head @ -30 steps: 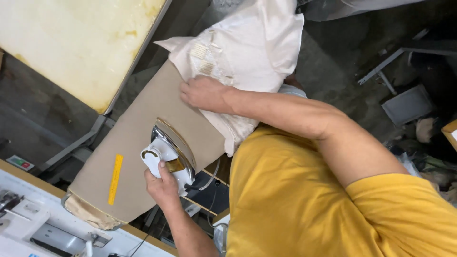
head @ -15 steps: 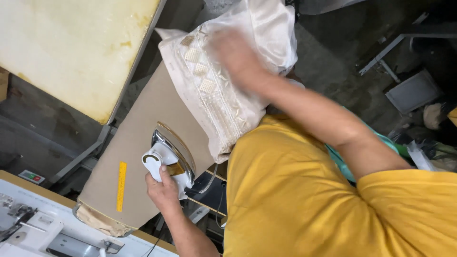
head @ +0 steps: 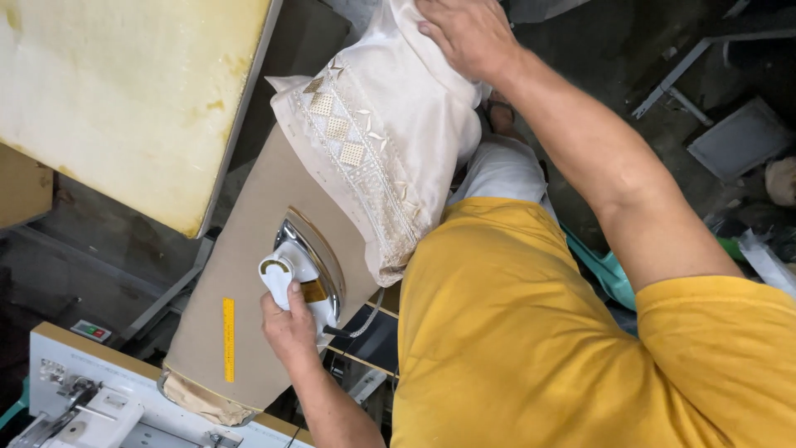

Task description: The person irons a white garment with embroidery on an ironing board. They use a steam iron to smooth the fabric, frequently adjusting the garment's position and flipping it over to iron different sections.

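Observation:
My left hand (head: 288, 332) grips the white handle of a chrome steam iron (head: 313, 259), which rests flat on a tan padded ironing board (head: 249, 249). A cream cloth (head: 390, 124) with a band of gold square embroidery lies over the far end of the board and hangs off its right side. My right hand (head: 464, 33) presses down on the bunched upper part of this cloth, with the fingers curled into it and partly cut off by the top edge. The iron sits just short of the cloth's embroidered hem.
A yellow ruler strip (head: 229, 338) is stuck on the board's near end. A large stained cream padded table (head: 124, 91) stands to the left. A white machine (head: 83, 406) sits at the bottom left. A grey tray (head: 738, 137) and scraps lie on the dark floor to the right.
My right hand has moved away along the board, dragging the cloth so the embroidered band now lies spread across it. The iron and my left hand have stayed in place.

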